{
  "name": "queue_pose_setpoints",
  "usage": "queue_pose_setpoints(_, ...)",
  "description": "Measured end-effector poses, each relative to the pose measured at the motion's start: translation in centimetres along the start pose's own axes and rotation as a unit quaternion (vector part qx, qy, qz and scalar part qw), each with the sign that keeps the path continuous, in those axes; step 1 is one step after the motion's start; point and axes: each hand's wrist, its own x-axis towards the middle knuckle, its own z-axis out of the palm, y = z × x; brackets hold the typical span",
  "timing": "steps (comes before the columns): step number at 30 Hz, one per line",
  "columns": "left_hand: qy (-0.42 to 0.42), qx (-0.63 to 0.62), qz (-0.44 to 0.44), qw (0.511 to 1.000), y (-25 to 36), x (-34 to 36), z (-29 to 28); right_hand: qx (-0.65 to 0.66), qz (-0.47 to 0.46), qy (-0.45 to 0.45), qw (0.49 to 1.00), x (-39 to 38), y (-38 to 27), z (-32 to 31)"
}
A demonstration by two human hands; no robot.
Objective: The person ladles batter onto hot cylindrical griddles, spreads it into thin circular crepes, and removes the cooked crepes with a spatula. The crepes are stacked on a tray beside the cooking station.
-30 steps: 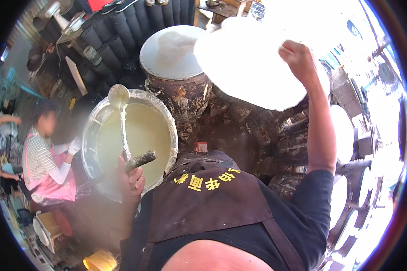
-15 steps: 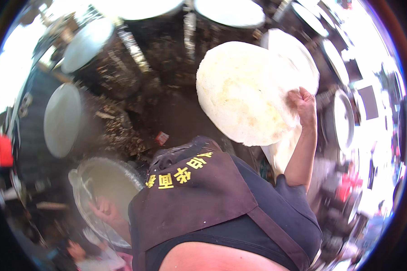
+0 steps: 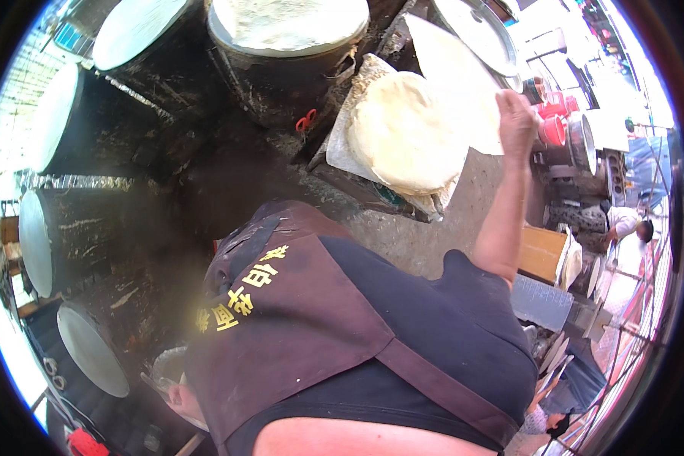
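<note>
My right hand is up at the right, its fingers closed at the edge of a large, overexposed white sheet. Just left of that sheet lies a round, pale yellowish flatbread, apparently on top of others, on a white cloth over a low stand. My left hand is low at the left, partly covered by my apron and blurred by steam. It is beside a pale round pan, and I cannot make out whether its fingers hold anything.
Dark drums with pale round tops curve around the front and left. Red-handled scissors hang by one drum. Red containers, an orange-brown box and a grey box stand right. A person is farther right.
My view and body have turned to the right. The round flatbread beside my right hand now lies on the cloth-covered stand. My left hand is lower and more hidden behind the apron.
</note>
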Motion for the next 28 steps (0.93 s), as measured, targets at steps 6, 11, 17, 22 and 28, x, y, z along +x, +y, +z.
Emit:
queue_pose_setpoints(6,-0.074,-0.029,-0.085,0.993,-0.2,1.7,-1.1,-0.055,0.067,-0.053,0.995,-17.7,-2.7,13.6)
queue_pose_setpoints(11,-0.122,-0.056,-0.147,0.980,0.3,3.3,-2.1,-0.074,0.176,-0.125,0.974,-26.9,-3.7,21.3)
queue_pose_setpoints(17,-0.152,-0.096,-0.206,0.962,1.2,4.8,-4.7,-0.042,0.229,-0.166,0.958,-26.6,-5.4,22.5)
queue_pose_setpoints(22,-0.175,-0.171,-0.253,0.936,2.4,5.1,-9.4,-0.154,0.178,-0.266,0.935,-27.9,-5.5,24.0)
queue_pose_setpoints(28,-0.259,-0.289,-0.293,0.874,2.5,3.8,-17.5,-0.015,0.059,-0.262,0.963,-21.0,-17.8,21.5)
